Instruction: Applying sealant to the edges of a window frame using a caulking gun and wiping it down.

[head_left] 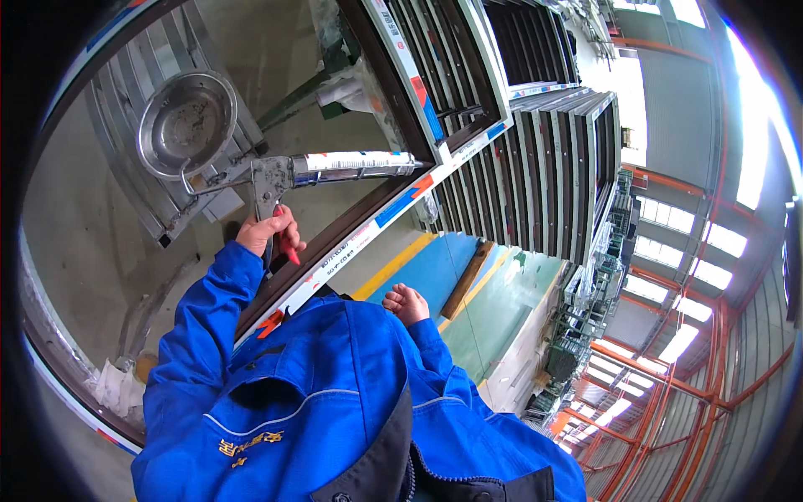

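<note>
Left hand [272,232]: wrapped around the handle of a caulking gun [272,177], fingers closed on it, a red part [287,245] showing beside them. We cannot tell how far the trigger is squeezed.

Gun: lies roughly level across our view, its pale cartridge [351,161] pointing right. The tip is at the corner of a brown frame [335,234]; whether it touches, we cannot tell. White film [355,243] with blue and red patches runs along the frame's edge.

Right hand [406,303]: apart from the gun, near the front of our blue jacket [335,368], fingers curled into a loose fist. We cannot tell whether anything is inside.

Surroundings: a metal bowl [167,125] sits left of the gun over grey bars [144,201]. More frames [527,180] stand in a close row to the right. Below them, a wooden bar [467,280] lies on the blue and green floor [523,280].
</note>
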Available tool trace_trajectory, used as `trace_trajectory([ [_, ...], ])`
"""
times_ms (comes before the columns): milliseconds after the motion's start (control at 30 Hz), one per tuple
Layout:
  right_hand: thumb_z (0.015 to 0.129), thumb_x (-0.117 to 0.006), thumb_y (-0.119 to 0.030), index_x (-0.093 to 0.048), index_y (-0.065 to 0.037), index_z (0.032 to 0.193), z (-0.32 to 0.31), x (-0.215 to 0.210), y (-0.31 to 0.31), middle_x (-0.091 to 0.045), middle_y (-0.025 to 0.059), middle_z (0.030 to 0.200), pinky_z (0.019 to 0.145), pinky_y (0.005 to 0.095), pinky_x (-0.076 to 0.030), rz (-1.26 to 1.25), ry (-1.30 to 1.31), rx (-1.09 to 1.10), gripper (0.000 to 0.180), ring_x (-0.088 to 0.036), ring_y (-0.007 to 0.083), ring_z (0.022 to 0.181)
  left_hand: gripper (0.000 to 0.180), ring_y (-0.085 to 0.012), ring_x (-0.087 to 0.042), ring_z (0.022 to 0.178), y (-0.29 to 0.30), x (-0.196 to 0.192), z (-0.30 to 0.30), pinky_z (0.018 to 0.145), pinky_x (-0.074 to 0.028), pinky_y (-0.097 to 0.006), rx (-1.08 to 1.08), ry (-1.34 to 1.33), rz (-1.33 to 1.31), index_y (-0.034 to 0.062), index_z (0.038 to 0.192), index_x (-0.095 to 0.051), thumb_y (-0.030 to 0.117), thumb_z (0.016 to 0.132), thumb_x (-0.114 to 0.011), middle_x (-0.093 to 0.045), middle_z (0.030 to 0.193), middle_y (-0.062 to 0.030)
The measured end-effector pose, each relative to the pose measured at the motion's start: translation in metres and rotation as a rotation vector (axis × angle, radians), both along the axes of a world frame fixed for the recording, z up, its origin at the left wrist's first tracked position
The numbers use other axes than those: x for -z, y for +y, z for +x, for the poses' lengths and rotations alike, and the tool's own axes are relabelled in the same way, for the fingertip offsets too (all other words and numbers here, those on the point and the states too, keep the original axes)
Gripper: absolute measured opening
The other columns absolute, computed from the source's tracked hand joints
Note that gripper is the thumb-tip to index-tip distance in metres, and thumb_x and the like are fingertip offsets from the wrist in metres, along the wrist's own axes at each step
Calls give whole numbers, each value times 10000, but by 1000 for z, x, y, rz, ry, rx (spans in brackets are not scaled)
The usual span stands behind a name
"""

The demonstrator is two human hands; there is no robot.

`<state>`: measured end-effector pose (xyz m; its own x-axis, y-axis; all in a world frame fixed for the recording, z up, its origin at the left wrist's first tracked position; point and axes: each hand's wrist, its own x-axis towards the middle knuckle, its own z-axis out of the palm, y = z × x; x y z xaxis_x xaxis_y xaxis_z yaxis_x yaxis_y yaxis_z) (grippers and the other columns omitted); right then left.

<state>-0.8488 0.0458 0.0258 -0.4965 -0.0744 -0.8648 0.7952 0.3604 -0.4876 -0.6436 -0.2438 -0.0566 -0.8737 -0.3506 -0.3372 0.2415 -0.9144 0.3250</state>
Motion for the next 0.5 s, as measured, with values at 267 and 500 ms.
trace_trajectory([
  [267,901,-581,-168,-526,-26,978,5,9,9,-595,96,729,504,326,-500,38,12,-8,170,-589,200,582,311,-181,-603,604,13,3,0,580,-570,-401,-36,-45,-12,79,875,-523,361,875,-655,-556,694,-47],
  [500,908,-577,-141,-500,-29,946,11,10,11,-508,53,660,466,287,-426,33,2,32,141,-488,157,531,285,-181,-593,586,14,-2,1,548,-555,-393,-27,-169,-58,90,854,-526,347,880,-647,-552,684,-47],
])
